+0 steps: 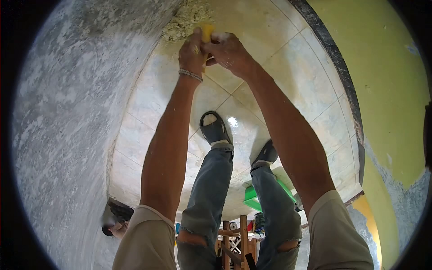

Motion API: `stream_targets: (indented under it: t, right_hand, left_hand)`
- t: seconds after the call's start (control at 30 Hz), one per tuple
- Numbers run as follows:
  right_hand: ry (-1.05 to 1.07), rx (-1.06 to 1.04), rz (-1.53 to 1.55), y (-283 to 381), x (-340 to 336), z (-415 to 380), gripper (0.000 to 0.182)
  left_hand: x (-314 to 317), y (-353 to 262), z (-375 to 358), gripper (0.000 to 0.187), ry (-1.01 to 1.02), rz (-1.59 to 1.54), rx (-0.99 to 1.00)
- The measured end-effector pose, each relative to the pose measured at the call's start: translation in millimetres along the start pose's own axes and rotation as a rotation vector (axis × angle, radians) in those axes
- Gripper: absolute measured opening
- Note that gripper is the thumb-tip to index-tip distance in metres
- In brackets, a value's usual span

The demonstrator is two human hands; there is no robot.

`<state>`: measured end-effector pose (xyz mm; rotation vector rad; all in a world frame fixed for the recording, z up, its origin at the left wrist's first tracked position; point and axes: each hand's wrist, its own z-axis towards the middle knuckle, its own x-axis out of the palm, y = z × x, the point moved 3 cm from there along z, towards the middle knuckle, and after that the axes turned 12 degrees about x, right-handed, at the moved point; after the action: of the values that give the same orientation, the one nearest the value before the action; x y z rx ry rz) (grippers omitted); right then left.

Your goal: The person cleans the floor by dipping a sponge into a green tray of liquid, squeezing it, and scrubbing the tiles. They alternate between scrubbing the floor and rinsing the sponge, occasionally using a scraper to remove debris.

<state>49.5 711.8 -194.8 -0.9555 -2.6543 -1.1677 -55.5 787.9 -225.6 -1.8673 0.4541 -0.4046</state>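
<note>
Near the crumbly pale heap, the left hand has its fingers clamped on the yellow piece, which calls for a firm, even hold, the right hand, whose grip I cannot tell, steadying the side away from the heap.

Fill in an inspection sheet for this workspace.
Surface: pale tiled floor, shiny, with a bright reflection.
Job's things: yellow thing, blurred; pale crumbly heap beside the grey wall.
Clutter: green container partly hidden by the right leg; wooden frame near the lower edge.
Hands: left hand and right hand both hold the yellow thing; whitish smears on the right.
Cables: nothing seen.
Surroundings: grey wall patchy; green wall peeling lower down.
</note>
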Motion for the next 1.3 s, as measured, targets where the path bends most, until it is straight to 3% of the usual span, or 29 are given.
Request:
stream_targets:
  t: [0.07, 0.17, 0.23, 0.3, 0.37, 0.43, 0.47, 0.53, 0.57, 0.63, 0.67, 0.7, 0.77, 0.83, 0.97, 1.03, 1.13, 1.17, 1.23, 1.3]
  right_hand:
    - [-0.070, -0.087, -0.392, 5.3, -3.4, 11.4, 0.030]
    - [-0.230, -0.186, -0.600, 21.8, -7.3, 11.6, 0.033]
    - [-0.252, -0.222, -0.601, 26.2, -11.3, 12.8, 0.034]
    - [-0.191, -0.139, -0.536, 23.7, -22.3, 25.8, 0.024]
    - [0.429, 0.153, -0.487, 36.5, -44.8, 41.4, 0.037]
    - [-0.037, -0.081, -0.509, 39.4, -37.1, 22.2, 0.023]
    - [-0.040, -0.085, -0.508, 32.7, -33.4, 27.7, 0.023]
    - [-0.095, -0.061, 0.143, 12.8, -32.4, 39.9, 0.021]
    - [-0.096, -0.067, 0.149, 11.8, -31.4, 40.8, 0.021]
    - [-0.124, -0.006, 0.338, 13.7, -28.0, 29.7, 0.018]
    - [-0.124, -0.011, 0.342, 2.2, -34.1, 42.8, 0.018]
    - [-0.148, -0.208, 0.167, -18.6, -46.1, 67.1, 0.019]
    - [-0.172, -0.403, -0.006, -13.9, -48.2, 66.4, 0.020]
    - [-0.288, 0.134, 0.678, 11.2, -39.5, 29.7, 0.019]
    - [-0.171, 0.062, 0.749, -11.5, -69.8, 37.8, 0.021]
    - [0.235, -0.098, 0.878, -31.0, -79.2, 45.2, 0.028]
    - [0.320, -0.050, 0.793, -37.3, -91.9, 45.4, 0.035]
    - [0.316, -0.056, 0.801, -38.1, -96.9, 40.4, 0.035]
    - [0.022, 0.020, 0.855, -20.7, -97.9, 0.8, 0.023]
    - [0.032, -0.019, 0.881, -29.2, -112.2, -20.8, 0.024]
  left_hand:
    - [9.2, -1.2, 8.0, 0.045, -0.059, -0.095, -0.072]
    - [16.9, -5.0, 21.9, 0.042, -0.110, -0.140, -0.147]
    - [17.3, 0.7, 39.0, 0.044, -0.311, -0.178, -0.196]
    - [8.2, 3.9, 56.6, 0.043, -0.375, -0.132, -0.164]
    - [-3.2, 0.9, 74.6, 0.042, -0.362, -0.049, -0.101]
    - [-15.4, -2.9, 82.3, 0.041, -0.270, 0.060, -0.060]
    - [-19.8, -4.0, 83.3, 0.041, -0.202, 0.119, -0.048]
    - [-26.2, 3.6, 77.4, 0.040, -0.016, 0.242, -0.020]
    - [-28.0, 9.1, 71.9, 0.039, 0.067, 0.288, 0.033]
    - [-27.7, 22.4, 71.9, 0.040, 0.215, 0.339, 0.335]
    - [-22.8, 26.5, 58.8, 0.039, 0.187, 0.379, 0.421]
    - [-9.7, 13.7, 40.5, 0.040, 0.159, 0.417, 0.505]
    - [0.0, 1.3, 26.8, 0.046, 0.141, 0.407, 0.554]
    - [6.0, 1.5, 23.0, 0.048, 0.212, 0.338, 0.308]
    - [12.4, 8.9, 21.1, 0.041, 0.194, 0.018, 0.101]
    - [17.2, 13.5, 21.6, 0.024, 0.248, -0.295, -0.052]
    - [22.9, 14.4, 22.5, 0.018, 0.340, -0.323, -0.119]
    - [24.3, 13.3, 24.0, 0.018, 0.349, -0.318, -0.124]
    - [24.0, 13.1, 32.9, 0.013, 0.372, -0.138, -0.050]
    - [17.3, 16.8, 52.7, 0.018, 0.325, -0.152, -0.071]
